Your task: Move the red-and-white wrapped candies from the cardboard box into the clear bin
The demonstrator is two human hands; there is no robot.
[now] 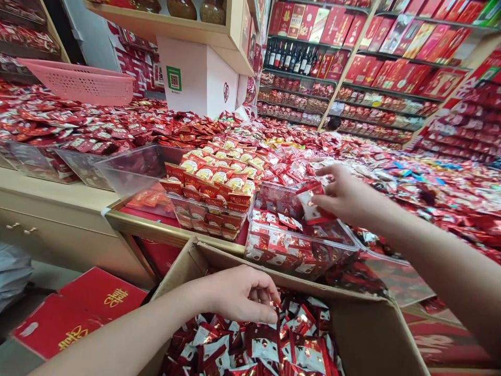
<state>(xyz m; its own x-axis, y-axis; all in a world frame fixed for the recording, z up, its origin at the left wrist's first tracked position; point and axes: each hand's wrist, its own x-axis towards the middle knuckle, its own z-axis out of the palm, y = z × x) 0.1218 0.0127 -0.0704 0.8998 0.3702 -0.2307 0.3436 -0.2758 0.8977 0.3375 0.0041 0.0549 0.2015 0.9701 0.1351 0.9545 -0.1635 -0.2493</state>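
Note:
My left hand (242, 292) reaches into a cardboard box (368, 329) at the bottom, fingers pinched on red-and-white candy packets (274, 344) that fill it. My right hand (340, 196) hovers over a clear plastic bin (301, 250) half full of the same packets, fingers closed on a few red packets (311, 206). The bin sits on the gold-edged counter (144, 224) just behind the box.
A second clear bin (211, 214) of neatly stacked durian candy packs stands left of the first. An empty clear bin (133, 169) lies further left. Red sweets cover the whole display. A pink basket (82, 81), a white box (195, 78) and shelves of red gift boxes (371, 47) stand behind.

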